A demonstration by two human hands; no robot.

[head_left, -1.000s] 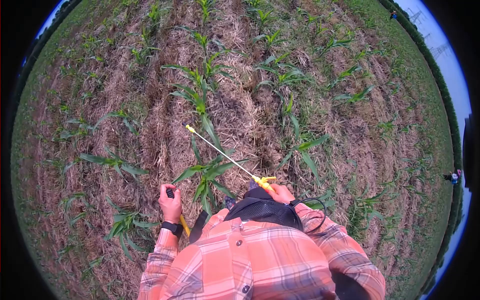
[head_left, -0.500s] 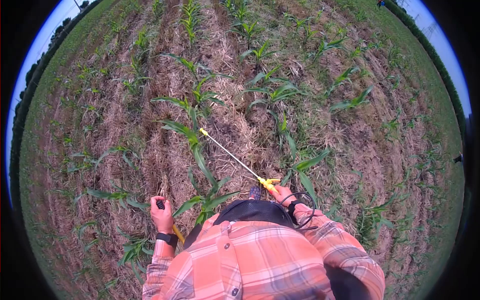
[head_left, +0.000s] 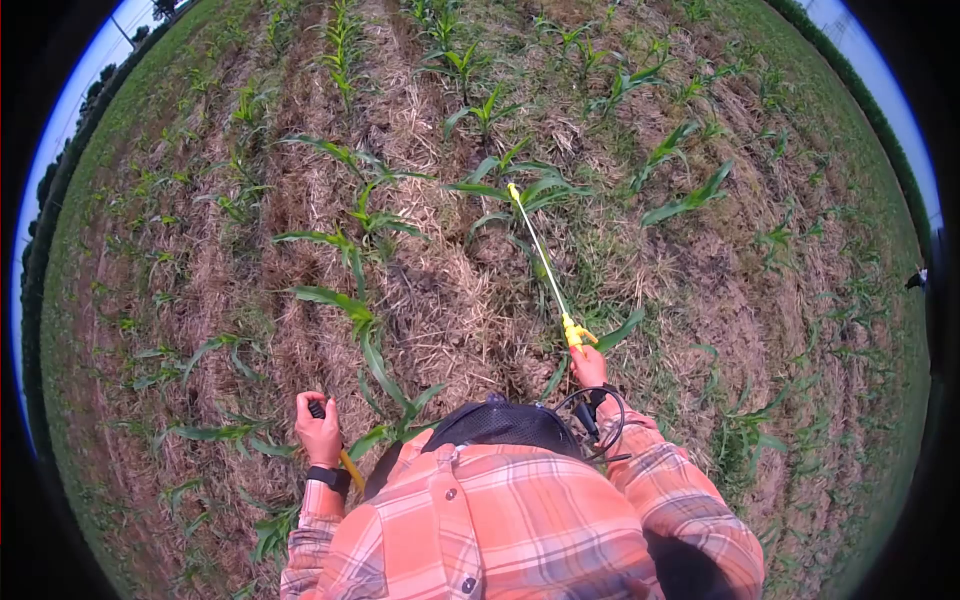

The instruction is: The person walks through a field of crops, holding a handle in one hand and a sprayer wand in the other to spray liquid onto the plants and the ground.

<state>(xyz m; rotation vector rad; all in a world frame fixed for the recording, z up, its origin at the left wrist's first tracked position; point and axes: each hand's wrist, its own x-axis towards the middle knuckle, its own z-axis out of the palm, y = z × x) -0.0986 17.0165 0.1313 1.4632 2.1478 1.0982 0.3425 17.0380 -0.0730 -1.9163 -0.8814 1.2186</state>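
My right hand [head_left: 589, 366] is closed round the yellow handle of a spray wand [head_left: 543, 257]. The wand's thin pale tube slants up and slightly left, and its yellow nozzle is over the leaves of a young green plant [head_left: 548, 186]. A black hose [head_left: 622, 420] loops beside my right wrist. At the lower left, my left hand [head_left: 319, 430] is wrapped round the black grip [head_left: 317, 408] of a lever, whose yellow bar [head_left: 352, 470] shows below the wrist.
Rows of young plants [head_left: 372, 365] grow from soil covered with dry straw [head_left: 450, 290]. A dark mesh hat brim or cloth [head_left: 500, 425] lies before my chest. Far right, a small distant figure [head_left: 917, 278] shows at the field's edge.
The wand has swung right, from the left plant row to the right one, and my right hand has moved forward and right. My left hand still holds the grip. The field view has shifted slightly.
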